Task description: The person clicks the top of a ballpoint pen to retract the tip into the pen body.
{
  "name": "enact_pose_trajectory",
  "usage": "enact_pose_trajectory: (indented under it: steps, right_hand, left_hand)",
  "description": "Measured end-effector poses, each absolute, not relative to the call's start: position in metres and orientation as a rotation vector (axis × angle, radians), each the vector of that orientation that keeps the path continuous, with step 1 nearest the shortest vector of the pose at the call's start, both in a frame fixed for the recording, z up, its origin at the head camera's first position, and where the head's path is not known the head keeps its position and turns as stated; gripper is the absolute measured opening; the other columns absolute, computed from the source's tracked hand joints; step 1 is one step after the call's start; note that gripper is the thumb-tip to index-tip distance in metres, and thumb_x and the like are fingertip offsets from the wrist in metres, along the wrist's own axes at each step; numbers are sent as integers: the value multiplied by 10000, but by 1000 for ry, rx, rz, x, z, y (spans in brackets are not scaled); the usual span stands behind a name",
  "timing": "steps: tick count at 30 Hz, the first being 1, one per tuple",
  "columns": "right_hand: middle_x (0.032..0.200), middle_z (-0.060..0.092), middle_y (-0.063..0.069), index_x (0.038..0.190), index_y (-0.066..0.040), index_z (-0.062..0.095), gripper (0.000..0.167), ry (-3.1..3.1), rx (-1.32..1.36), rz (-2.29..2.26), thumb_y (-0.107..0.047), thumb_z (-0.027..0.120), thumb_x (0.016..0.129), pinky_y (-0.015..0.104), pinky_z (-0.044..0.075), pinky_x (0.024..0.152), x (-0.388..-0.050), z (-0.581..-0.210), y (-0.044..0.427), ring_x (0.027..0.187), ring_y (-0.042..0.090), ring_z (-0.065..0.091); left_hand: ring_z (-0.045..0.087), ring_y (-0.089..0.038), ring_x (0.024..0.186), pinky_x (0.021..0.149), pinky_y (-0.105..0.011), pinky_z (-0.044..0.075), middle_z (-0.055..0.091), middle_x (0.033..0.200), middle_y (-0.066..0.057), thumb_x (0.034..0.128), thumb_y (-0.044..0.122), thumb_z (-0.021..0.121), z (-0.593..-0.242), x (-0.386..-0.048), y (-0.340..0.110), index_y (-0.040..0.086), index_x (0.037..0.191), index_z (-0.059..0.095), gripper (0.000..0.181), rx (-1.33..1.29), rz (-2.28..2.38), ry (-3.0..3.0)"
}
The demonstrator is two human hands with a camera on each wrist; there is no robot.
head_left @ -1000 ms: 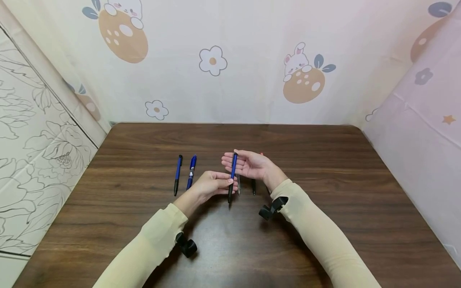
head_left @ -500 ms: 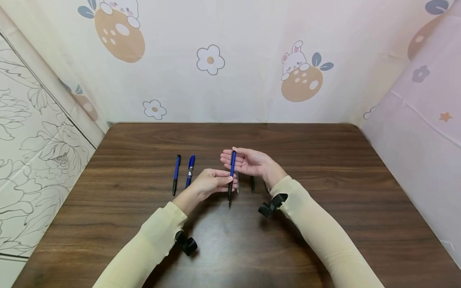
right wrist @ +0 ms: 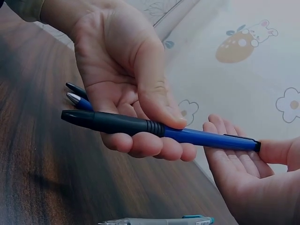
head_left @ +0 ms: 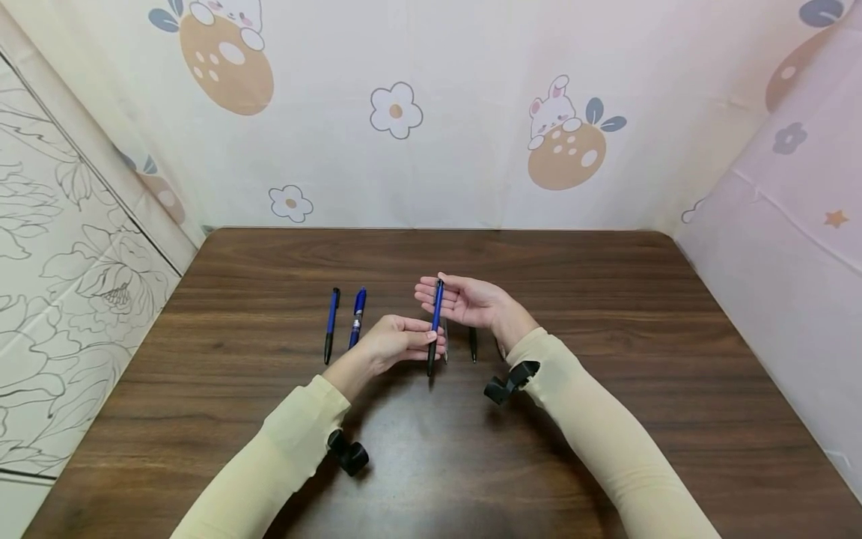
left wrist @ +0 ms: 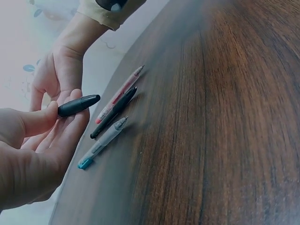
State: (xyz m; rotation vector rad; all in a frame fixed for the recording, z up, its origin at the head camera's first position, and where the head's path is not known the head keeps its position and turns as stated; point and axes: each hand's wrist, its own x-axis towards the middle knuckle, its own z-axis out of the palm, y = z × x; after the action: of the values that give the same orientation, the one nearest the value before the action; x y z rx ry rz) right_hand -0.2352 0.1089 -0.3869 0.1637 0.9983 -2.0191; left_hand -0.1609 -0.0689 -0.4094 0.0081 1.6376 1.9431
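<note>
A blue ballpoint pen (head_left: 437,307) with a black grip is held above the table between both hands. My left hand (head_left: 397,343) holds it mid-length, the thumb on top and the fingers beneath, as the right wrist view shows. The black grip and tip (left wrist: 77,106) point toward me. My right hand (head_left: 474,305) has its palm up and its fingers straight under the pen's far part. Its thumb (right wrist: 276,152) touches the black end beside the clip. Below the hands lie a clear pen with a teal end (left wrist: 101,144), a black pen (left wrist: 114,112) and a pinkish-red pen (left wrist: 121,93).
On the wooden table (head_left: 572,299), left of the hands, lie another blue-and-black pen (head_left: 331,323) and a blue pen with a printed band (head_left: 357,318). A patterned curtain (head_left: 465,165) hangs behind the table's far edge.
</note>
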Motion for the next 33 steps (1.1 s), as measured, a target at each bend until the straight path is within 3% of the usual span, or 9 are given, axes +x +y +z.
enact_pose_trajectory:
  steps: [3,7,10,17,23,26,29,31,33]
  right_hand:
    - [1035,733,122,1234,-9,559,345,996,162,-2017,-237,386,1042,320,576,885,-235,-387,109,997,197,703]
    - [1034,734,117,1457,-41,370,454,989,146,-2003,-238,361,1048,315,577,885,-235,-387,110,1001,190,702]
    - [1044,732,111,1528,-48,189,544,985,137,-1993,-237,364,1048,311,574,892,-234,-388,110,1004,186,701]
    - [1055,729,120,1473,-25,332,477,999,135,-2001,-226,383,1043,315,571,903,-233,-386,110,1013,193,699]
    - [1035,734,113,1525,-37,191,539,998,117,-1991,-230,355,1050,307,576,882,-232,-385,110,1006,183,701]
    - [1041,732,119,1462,-32,359,458,989,126,-1994,-225,367,1047,312,575,886,-232,-384,111,1006,191,701]
    - [1051,730,124,1269,-12,552,351,983,123,-2004,-219,377,1045,315,573,894,-232,-383,112,1013,197,699]
    - [1055,729,126,1145,-4,603,322,981,118,-2009,-215,382,1044,317,574,894,-233,-382,112,1016,198,699]
    - [1059,728,126,1117,-5,614,325,981,113,-2008,-211,373,1047,317,574,893,-233,-382,112,1018,198,698]
  left_hand:
    - [711,-137,811,881,-366,588,718,838,-53,945,-18,546,-409,-161,-69,-160,1221,554,311,4,1942,1636]
    - [712,-139,813,881,-372,587,721,834,-54,944,-20,546,-409,-161,-69,-168,1220,549,313,13,1937,1638]
    - [713,-140,809,874,-365,590,721,827,-54,943,-22,547,-409,-161,-69,-170,1220,547,314,10,1936,1631]
    - [715,-143,821,872,-361,591,725,838,-57,944,-11,552,-408,-162,-69,-161,1220,553,314,24,1930,1636]
    - [714,-142,814,867,-361,593,723,831,-51,941,-12,555,-408,-161,-69,-163,1215,555,312,25,1935,1640]
    - [713,-141,810,869,-361,592,720,827,-44,940,-16,556,-409,-161,-68,-162,1218,554,314,23,1939,1635]
    - [715,-145,819,883,-374,587,724,845,-56,940,-12,557,-409,-161,-68,-161,1216,556,314,37,1943,1638]
    - [716,-148,825,892,-385,584,728,863,-70,942,-8,557,-409,-161,-68,-162,1212,559,311,50,1945,1646]
    - [715,-148,825,895,-388,582,727,869,-75,941,-9,558,-408,-161,-68,-163,1211,559,311,50,1947,1646]
